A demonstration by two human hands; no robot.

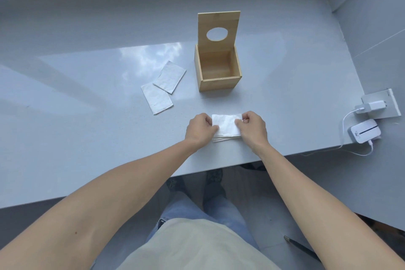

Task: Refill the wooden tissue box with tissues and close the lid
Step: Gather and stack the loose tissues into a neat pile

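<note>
The wooden tissue box (219, 84) stands on the grey countertop (87, 116), empty inside. Its lid (219, 21), with a round hole, is raised upright at the back. Nearer to me, a small stack of folded white tissues (226, 126) rests on the counter. My left hand (200, 129) pinches its left edge and my right hand (252, 128) pinches its right edge. Two more folded tissues (163, 87) lie overlapping to the left of the box.
A white wall socket with a plugged charger (372, 106) and a small white device with a cable (365, 131) sit at the counter's right end. The counter's front edge runs just below my wrists. Walls close off the back and right.
</note>
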